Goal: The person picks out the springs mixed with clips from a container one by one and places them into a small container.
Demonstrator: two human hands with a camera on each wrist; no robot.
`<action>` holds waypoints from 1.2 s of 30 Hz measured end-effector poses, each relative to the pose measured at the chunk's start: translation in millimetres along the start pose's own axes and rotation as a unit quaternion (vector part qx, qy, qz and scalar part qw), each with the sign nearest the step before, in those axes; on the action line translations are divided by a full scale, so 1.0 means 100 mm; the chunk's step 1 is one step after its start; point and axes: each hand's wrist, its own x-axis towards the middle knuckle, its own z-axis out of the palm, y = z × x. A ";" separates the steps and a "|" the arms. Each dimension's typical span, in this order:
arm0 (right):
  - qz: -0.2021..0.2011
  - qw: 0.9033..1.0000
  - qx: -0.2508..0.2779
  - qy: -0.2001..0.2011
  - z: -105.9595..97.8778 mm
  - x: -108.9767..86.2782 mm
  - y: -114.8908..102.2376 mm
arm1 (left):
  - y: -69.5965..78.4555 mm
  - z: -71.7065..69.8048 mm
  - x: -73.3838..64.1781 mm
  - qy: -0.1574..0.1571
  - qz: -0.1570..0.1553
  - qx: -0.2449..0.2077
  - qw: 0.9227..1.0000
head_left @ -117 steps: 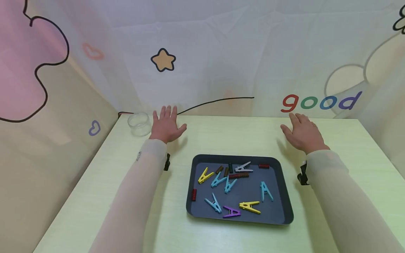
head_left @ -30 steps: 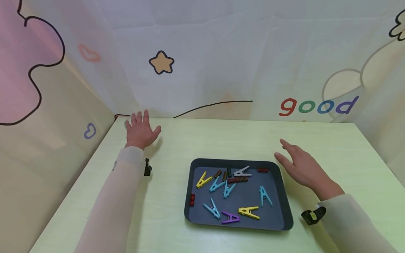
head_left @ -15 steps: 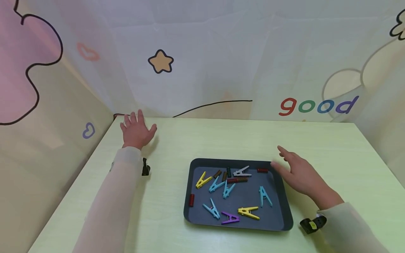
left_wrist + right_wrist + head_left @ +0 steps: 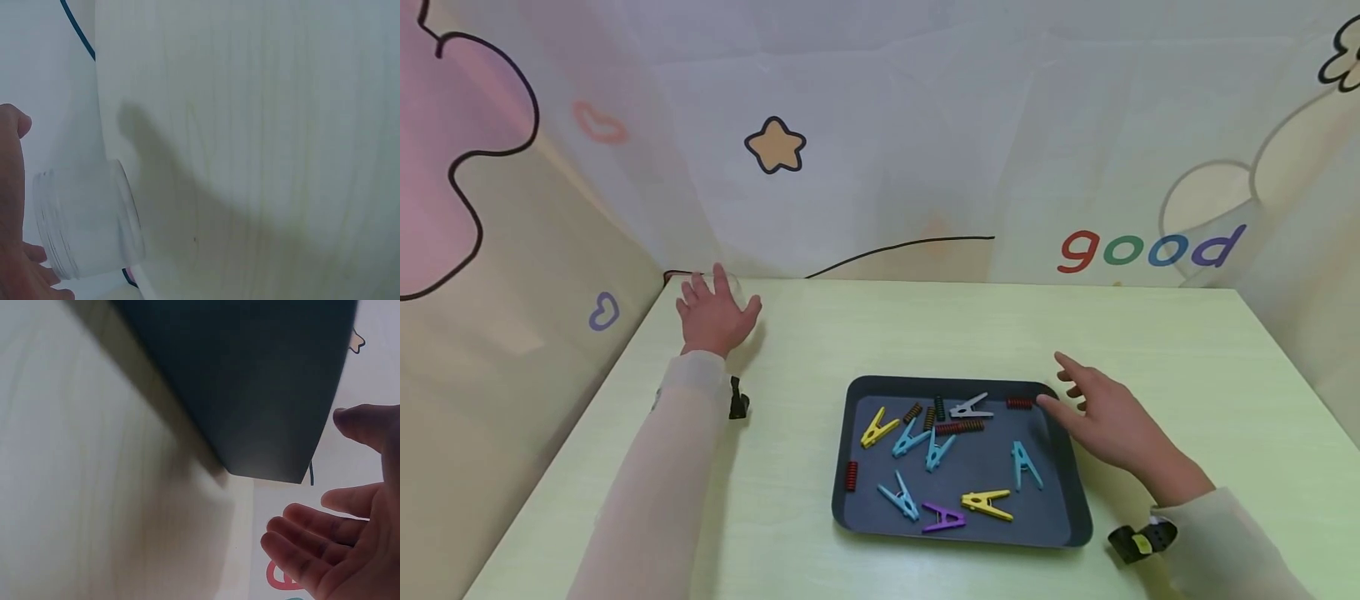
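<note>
At the far left corner of the table, my left hand (image 4: 711, 321) reaches over a clear round jar (image 4: 87, 219) with a threaded rim. Its fingers are spread, and in the head view they hide most of the jar. My right hand (image 4: 1105, 417) hovers at the far right corner of a dark grey tray (image 4: 842, 492), fingers loosely bent and holding nothing. In the tray lie blue clothespins (image 4: 1026, 465), yellow clothespins (image 4: 987, 503), a purple clothespin (image 4: 943, 517) and a grey clothespin (image 4: 972, 407). Several small coil springs lie there too, including a red spring (image 4: 852, 476).
The pale wooden table (image 4: 790, 467) meets a printed cloth backdrop (image 4: 880, 167) along its back edge. On the left, another stretch of cloth (image 4: 512, 400) borders the table's side.
Over the last seconds my left hand has moved left, from beside the jar to over it. My right hand has come back from the rear of the table to the tray's corner.
</note>
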 end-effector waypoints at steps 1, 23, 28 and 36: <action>0.000 1.000 0.000 0.000 0.00 0.00 -0.01 | -0.01 0.01 0.00 -0.001 -0.003 -0.004 1.000; 0.009 0.999 0.034 -0.027 0.08 -0.07 -0.05 | -0.16 0.05 0.02 0.024 -0.050 -0.103 0.993; 0.022 0.998 0.038 -0.035 0.10 -0.07 -0.04 | -0.19 0.07 0.04 0.019 -0.064 -0.141 0.988; 0.041 0.997 0.046 -0.050 0.14 -0.08 -0.02 | -0.23 0.08 0.07 0.020 -0.085 -0.184 0.979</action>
